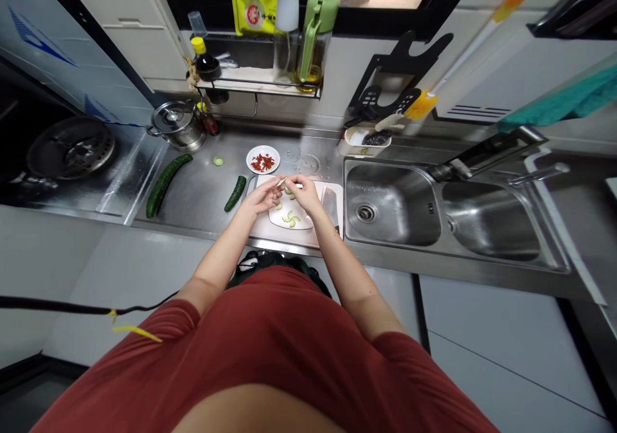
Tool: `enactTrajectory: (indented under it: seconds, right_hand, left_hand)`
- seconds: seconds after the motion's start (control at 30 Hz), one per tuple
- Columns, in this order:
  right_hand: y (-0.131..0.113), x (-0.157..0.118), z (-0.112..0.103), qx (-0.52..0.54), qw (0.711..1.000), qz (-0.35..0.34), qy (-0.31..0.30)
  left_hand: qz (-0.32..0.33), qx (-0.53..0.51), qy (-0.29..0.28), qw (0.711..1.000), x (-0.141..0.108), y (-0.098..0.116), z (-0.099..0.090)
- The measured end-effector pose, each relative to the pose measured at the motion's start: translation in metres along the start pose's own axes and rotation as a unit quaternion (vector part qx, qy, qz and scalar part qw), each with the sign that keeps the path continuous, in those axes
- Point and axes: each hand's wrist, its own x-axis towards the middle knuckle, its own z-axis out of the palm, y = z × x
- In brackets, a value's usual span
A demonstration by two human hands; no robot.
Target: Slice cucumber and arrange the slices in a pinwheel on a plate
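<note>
Your left hand (263, 196) is curled nearly shut, thumb and fingertips pinching a thin, pale cucumber slice (280, 182) and holding it up above the board. Your right hand (303, 192) comes in from the other side, its fingers (294, 183) gathered into a tight pinch right at the slice. From this view you can't tell whether they have hold of it or only touch it. So the step in hand is fine finger work on that one slice, done in the air — no blade is in either hand.

Directly beneath your hands, more curved, twisted slices (293, 221) sit on a white plate (277, 219), which rests on a pale pink cutting board (260, 225). A cleaver (330, 205) lies along the board's right side, with neither hand on it.

Beyond the board, on the stainless steel counter (202, 198), a short cucumber piece (235, 193) lies nearest your left hand, with a longer whole cucumber (166, 185) farther left and a single loose slice (218, 161) near the top of the counter. A small white dish (252, 160) of red shreds (263, 162) sits just past your fingertips — the nearest thing after the board.
</note>
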Motion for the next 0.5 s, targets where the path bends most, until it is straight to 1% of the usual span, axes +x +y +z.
enactTrajectory:
  seconds: [0.1,0.2,0.37,0.5]
  right_hand:
    - [-0.001,-0.001,-0.002,-0.033,0.999,-0.009,0.007]
    - [-0.003,0.0,-0.004,-0.054,0.998,-0.018,0.007]
    - [-0.007,0.001,-0.005,-0.073,0.997,-0.039,0.0]
    - [-0.013,0.002,-0.005,-0.072,0.997,-0.035,-0.003]
  left_hand:
    - [0.016,0.0,-0.009,1.0,-0.004,0.005,0.002]
    - [0.048,0.021,-0.004,0.999,-0.008,0.01,0.005]
    - [0.099,0.077,0.018,0.992,-0.012,0.017,0.01]
    - [0.136,0.129,0.049,0.981,-0.015,0.021,0.013]
